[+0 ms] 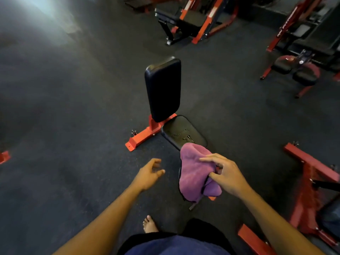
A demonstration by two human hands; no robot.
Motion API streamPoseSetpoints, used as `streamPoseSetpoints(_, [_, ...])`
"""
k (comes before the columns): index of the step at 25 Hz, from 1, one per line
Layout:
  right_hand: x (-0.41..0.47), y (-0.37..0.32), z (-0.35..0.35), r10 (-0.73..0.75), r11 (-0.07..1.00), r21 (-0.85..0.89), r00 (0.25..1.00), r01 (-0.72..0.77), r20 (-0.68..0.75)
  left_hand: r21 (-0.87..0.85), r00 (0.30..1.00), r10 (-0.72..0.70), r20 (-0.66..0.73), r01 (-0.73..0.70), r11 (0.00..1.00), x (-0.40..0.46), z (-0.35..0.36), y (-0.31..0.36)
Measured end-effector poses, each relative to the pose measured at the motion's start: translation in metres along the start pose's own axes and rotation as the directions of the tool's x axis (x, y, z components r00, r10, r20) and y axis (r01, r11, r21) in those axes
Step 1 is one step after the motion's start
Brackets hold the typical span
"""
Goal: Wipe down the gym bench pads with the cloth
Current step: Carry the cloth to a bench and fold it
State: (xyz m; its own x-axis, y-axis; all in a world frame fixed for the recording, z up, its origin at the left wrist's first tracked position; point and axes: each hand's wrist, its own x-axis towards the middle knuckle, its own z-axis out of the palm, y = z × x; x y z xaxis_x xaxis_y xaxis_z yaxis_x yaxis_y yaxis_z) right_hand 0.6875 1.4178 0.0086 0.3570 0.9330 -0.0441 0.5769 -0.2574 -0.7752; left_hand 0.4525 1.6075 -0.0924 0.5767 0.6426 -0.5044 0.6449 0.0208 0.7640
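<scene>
Cloth (pixel 195 173), one purple piece with a dark edge, hangs bunched from the right hand (pixel 225 176), whose thumb and fingers pinch its right side. It hangs just in front of the near edge of the seat pad (pixel 181 134), covering that corner; whether it touches the pad cannot be told. The left hand (pixel 150 174) is to the left of the cloth, apart from it, fingers loosely spread and holding nothing.

One bench stands in the middle of the floor, with two black pads: the flat seat pad, scuffed with pale marks, and the back pad (pixel 162 89), set upright just beyond it. An orange-red frame (pixel 145 135) carries both, its foot reaching out to the left.

One bare foot (pixel 150 224) shows at the near edge, on the dark rubber floor (pixel 73 126). More red-framed machines stand around: one far at the top centre (pixel 195 21), one with two round black pads far right (pixel 294 69), and one red frame near right (pixel 311 181).
</scene>
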Motion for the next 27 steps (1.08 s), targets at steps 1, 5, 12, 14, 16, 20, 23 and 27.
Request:
streamPoseSetpoints(1, [0.009, -0.004, 0.0, 0.03, 0.999, 0.026, 1.0, -0.03, -0.004, -0.089, 0.999, -0.031, 0.035, 0.035, 0.995, 0.016, -0.009, 0.01])
streamPoseSetpoints(5, [0.048, -0.003, 0.002, 0.063, 0.976, 0.208, 0.998, -0.06, -0.011, -0.45, 0.955, -0.109, 0.275, 0.228, 0.863, 0.07, -0.019, 0.055])
streamPoseSetpoints(12, [0.121, 0.043, -0.004, 0.061, 0.951, 0.3, 0.996, -0.079, 0.07, -0.557, 0.988, 0.042, 0.146, 0.047, 0.829, 0.154, -0.038, 0.112])
streamPoseSetpoints(14, [0.135, 0.061, -0.003, 0.087, 0.951, 0.296, 0.996, -0.094, 0.034, -0.468, 0.978, 0.112, 0.174, -0.018, 0.884, 0.173, -0.051, 0.128])
streamPoseSetpoints(16, [0.146, 0.073, -0.005, 0.153, 0.941, 0.315, 0.986, -0.126, -0.063, -0.282, 0.954, 0.174, 0.243, -0.102, 0.954, 0.186, -0.06, 0.146])
streamPoseSetpoints(20, [0.176, 0.082, -0.013, 0.186, 0.935, 0.311, 0.982, -0.169, -0.025, 0.098, 0.814, 0.336, 0.474, -0.428, 0.898, 0.189, -0.064, 0.187])
streamPoseSetpoints(23, [0.199, 0.1, -0.002, 0.16, 0.969, 0.174, 0.982, -0.175, 0.096, 0.087, 0.722, 0.349, 0.597, -0.492, 0.866, 0.184, -0.081, 0.225])
streamPoseSetpoints(27, [0.227, 0.111, 0.02, 0.126, 0.984, 0.113, 0.984, -0.141, 0.127, 0.029, 0.674, 0.354, 0.648, -0.486, 0.873, 0.187, -0.103, 0.249])
